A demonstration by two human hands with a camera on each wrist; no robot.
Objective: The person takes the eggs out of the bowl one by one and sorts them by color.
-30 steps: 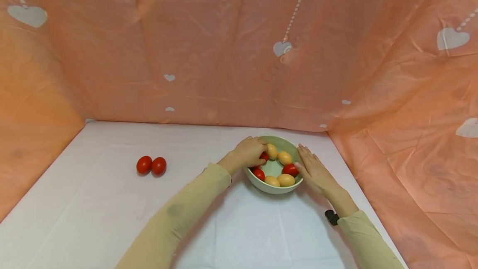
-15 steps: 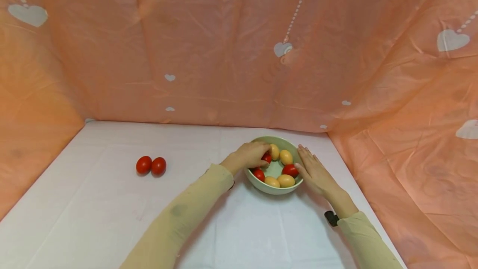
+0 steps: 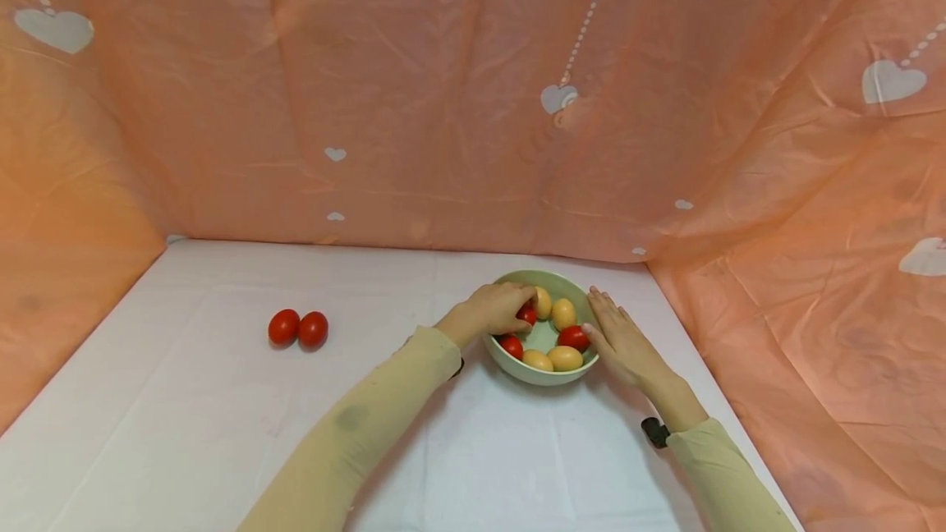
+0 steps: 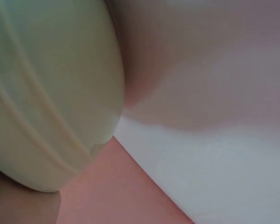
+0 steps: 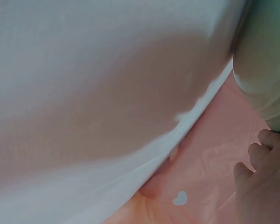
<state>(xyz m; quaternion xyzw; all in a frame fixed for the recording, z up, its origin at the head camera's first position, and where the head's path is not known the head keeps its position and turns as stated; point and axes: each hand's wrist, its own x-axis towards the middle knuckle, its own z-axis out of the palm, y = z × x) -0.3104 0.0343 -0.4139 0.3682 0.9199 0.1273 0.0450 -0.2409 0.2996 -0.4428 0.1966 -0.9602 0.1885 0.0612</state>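
Observation:
A pale green bowl (image 3: 544,378) stands on the table's right half, holding several tan eggs (image 3: 565,358) and several smooth red tomatoes (image 3: 572,338). My left hand (image 3: 491,309) reaches over the bowl's left rim, fingers curled down around a red tomato (image 3: 527,314) inside; the fingertips are partly hidden. Against the right rim rests my right hand (image 3: 626,343), its fingers straight and its thumb over the edge near a tomato. The left wrist view shows the bowl's outer wall (image 4: 60,84) close up. In the right wrist view, fingers (image 5: 254,156) touch the bowl's side.
Two more red tomatoes (image 3: 299,329) lie side by side on the white tablecloth (image 3: 185,417), well left of the bowl. Orange sheeting with pale hearts (image 3: 443,146) hangs behind the table and along both sides.
My left hand has shifted slightly right and toward me within the bowl, with the tomato at its fingers. The nearby eggs have nudged a little. My right hand stays at the rim.

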